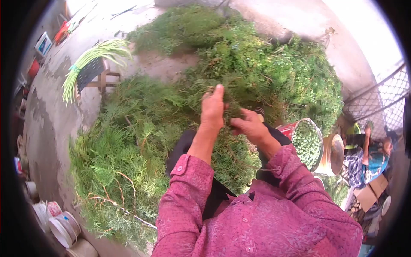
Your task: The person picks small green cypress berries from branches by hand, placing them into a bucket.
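Observation:
My left hand [212,110] is closed, thumb raised, on a blurred cypress branch [233,88] in front of my body. To its right, my right hand [252,126] has its fingers curled in towards the same greenery; what they grip, if anything, is too hidden to make out. Cut cypress foliage [141,115] lies in a large heap around my legs and beyond both hands. Small green cones show among the sprays [274,58] at the back. By my right knee stands a red bucket [286,129], filled with small green cones [306,144].
Long green beans [87,60] lie in a bundle over a small stool [102,81] at left. White buckets [64,229] stand lower left. Beside the red bucket is a metal pot [333,154]. A person [372,160] sits at far right near a cardboard box [371,192] and mesh fence [381,96].

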Demonstrator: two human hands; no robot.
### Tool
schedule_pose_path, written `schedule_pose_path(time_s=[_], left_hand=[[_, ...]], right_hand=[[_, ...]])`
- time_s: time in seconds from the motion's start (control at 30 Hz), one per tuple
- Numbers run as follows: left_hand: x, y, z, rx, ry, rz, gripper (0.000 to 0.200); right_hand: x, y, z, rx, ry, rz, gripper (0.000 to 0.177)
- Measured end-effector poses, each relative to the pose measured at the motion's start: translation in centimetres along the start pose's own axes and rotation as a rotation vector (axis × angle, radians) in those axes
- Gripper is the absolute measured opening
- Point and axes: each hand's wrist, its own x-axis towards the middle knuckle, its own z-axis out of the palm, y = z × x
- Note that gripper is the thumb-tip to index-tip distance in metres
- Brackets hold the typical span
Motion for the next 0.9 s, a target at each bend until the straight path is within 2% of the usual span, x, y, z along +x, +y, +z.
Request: schedule_pose_path(time_s=[0.03, 0.07, 0.1, 0.17, 0.2, 0.23, 0.3, 0.33, 0.37, 0.43, 0.47, 0.5, 0.53, 0.57, 0.6, 0.63, 0.7, 0.73, 0.87, 0.9], left_hand=[[-0.3, -0.1, 0.2, 0.060, 0.013, -0.004, 0.018], [-0.3, -0.4, 0.1, 0.198, -0.007, 0.029, 0.026], [-0.1, -0.7, -0.1, 0.199, 0.001, 0.027, 0.026], [0.4, -1.0, -0.1, 0.927, 0.015, 0.421, 0.039], [0.1, -1.2, -0.2, 1.000, -0.022, 0.386, 0.048], [-0.6, -0.7, 0.0, 1.003, -0.021, 0.380, 0.048], [-2.1, 0.4, 0.6, 1.307, -0.201, 0.249, 0.044], [-2.3, 0.1, 0.5, 1.434, -0.270, 0.229, 0.041], [-2.4, -0.2, 0.6, 1.435, -0.270, 0.228, 0.041], [-2.4, -0.9, 0.9, 1.743, -0.526, 0.126, 0.037], [-2.1, -1.7, 0.9, 1.754, -0.547, 0.125, 0.035], [-2.1, -2.6, 0.5, 1.760, -0.549, 0.127, 0.035], [-2.1, -3.5, -0.1, 1.696, -0.547, 0.270, 0.026], [-1.8, -4.1, -0.5, 1.625, -0.542, 0.409, 0.020], [-1.2, -4.5, -0.9, 1.614, -0.577, 0.353, 0.020], [-1.5, -4.0, -0.9, 1.613, -0.579, 0.344, 0.020], [-2.3, -2.0, -0.5, 1.804, -0.574, 0.293, 0.020], [-2.0, -1.6, -0.7, 1.869, -0.621, 0.204, 0.027], [-2.4, -0.1, -1.3, 1.872, -0.496, 0.280, 0.024], [-2.4, 0.2, -1.4, 1.877, -0.497, 0.267, 0.024]], right_hand=[[0.1, 0.6, -0.6, 0.011, 0.004, 0.002, 0.031], [0.4, 1.4, -1.5, -0.001, 0.024, 0.011, 0.025], [0.7, 1.8, -2.5, -0.014, 0.048, 0.018, 0.019], [1.8, 1.0, -4.5, 0.021, 0.250, 0.000, 0.018], [2.5, 0.2, -5.8, 0.144, 0.331, -0.053, 0.018], [3.4, -1.0, -7.0, 0.267, 0.415, -0.106, 0.019], [4.9, -3.8, -8.3, 0.378, 0.541, -0.155, 0.021], [5.7, -5.2, -8.1, 0.390, 0.525, -0.224, 0.018], [6.4, -6.5, -7.5, 0.401, 0.509, -0.293, 0.016], [8.3, -9.4, -3.3, 0.276, 0.531, -0.337, 0.016], [8.2, -10.7, 0.0, 0.215, 0.389, -0.388, 0.017], [8.2, -11.1, 2.2, -0.043, 0.095, -0.456, 0.023], [7.0, -12.3, 5.2, -0.130, -0.152, -0.435, 0.032], [7.6, -11.7, 7.3, -0.237, -0.253, -0.682, 0.036], [8.2, -11.1, 8.3, -0.345, -0.353, -0.926, 0.041], [8.9, -10.8, 7.8, -0.341, -0.353, -0.919, 0.041], [11.4, -10.3, 5.6, -0.180, -0.258, -0.507, 0.045], [12.8, -8.9, 4.0, -0.163, -0.134, -0.380, 0.047], [19.3, 4.2, -2.8, -0.317, -0.034, 0.085, 0.047], [19.3, 6.4, -2.3, -0.222, -0.046, 0.227, 0.049]])
